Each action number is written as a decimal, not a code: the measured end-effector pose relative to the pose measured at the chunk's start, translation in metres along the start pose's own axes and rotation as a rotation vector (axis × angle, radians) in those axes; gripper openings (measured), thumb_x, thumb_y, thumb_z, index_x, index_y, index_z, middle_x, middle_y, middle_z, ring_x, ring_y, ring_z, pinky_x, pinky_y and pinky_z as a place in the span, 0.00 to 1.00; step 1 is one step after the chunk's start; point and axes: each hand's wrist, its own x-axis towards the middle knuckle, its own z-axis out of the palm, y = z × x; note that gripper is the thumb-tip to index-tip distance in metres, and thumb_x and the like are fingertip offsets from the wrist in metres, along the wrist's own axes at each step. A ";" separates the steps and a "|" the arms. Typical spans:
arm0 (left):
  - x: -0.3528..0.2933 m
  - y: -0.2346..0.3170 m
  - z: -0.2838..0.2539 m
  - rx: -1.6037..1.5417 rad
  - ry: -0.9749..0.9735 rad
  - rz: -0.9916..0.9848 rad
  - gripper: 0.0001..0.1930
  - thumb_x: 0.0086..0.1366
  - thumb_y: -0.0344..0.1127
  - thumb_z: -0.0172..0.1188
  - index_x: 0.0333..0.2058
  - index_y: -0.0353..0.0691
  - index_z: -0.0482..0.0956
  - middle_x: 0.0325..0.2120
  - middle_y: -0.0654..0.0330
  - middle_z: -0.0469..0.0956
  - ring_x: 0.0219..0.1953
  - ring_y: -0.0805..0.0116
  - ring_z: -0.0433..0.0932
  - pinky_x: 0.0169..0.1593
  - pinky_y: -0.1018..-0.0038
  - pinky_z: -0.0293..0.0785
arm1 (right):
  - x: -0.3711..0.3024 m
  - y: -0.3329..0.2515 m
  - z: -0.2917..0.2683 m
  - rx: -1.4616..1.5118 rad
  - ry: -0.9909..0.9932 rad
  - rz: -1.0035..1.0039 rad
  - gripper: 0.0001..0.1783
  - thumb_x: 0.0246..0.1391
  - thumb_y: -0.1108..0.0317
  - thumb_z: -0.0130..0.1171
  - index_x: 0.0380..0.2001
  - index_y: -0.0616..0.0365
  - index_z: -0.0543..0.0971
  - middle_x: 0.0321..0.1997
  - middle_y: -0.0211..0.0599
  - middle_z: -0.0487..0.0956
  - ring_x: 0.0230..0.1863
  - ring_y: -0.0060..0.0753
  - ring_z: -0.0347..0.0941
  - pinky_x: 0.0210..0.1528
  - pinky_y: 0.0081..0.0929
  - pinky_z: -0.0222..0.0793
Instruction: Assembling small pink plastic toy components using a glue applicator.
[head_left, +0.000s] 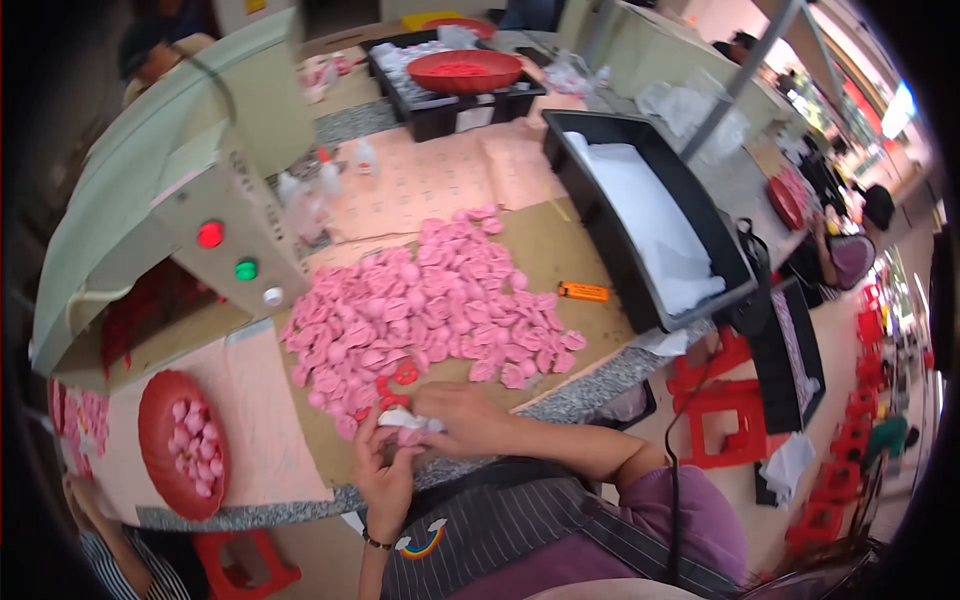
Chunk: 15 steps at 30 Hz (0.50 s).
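At the table's front edge, my left hand [383, 468] and my right hand [462, 415] meet, fingers closed around a small pink-and-white piece [408, 428]. Fingers cover part of it, so its exact kind does not show. Just beyond my hands spreads a large heap of pink moulded pieces [430, 305], some rounded, some with ruffled edges. A few small red pieces [404, 373] lie at the heap's near side, close to my fingertips.
To the left stand a green-grey machine [185, 215] with coloured buttons and a red bowl [150, 440] of pink pieces. An orange cutter [583, 291] lies near a black paper-lined tray [650, 215]. Behind sit small bottles [364, 158] and a red dish [465, 72]. Another person's arm [115, 540] reaches in lower left.
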 end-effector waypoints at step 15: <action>0.014 0.001 0.011 0.431 -0.036 0.238 0.18 0.46 0.23 0.63 0.39 0.37 0.75 0.45 0.58 0.71 0.51 0.58 0.67 0.57 0.66 0.59 | -0.017 0.027 -0.008 0.000 -0.041 -0.227 0.11 0.37 0.68 0.61 0.21 0.59 0.69 0.23 0.39 0.69 0.26 0.44 0.68 0.27 0.37 0.63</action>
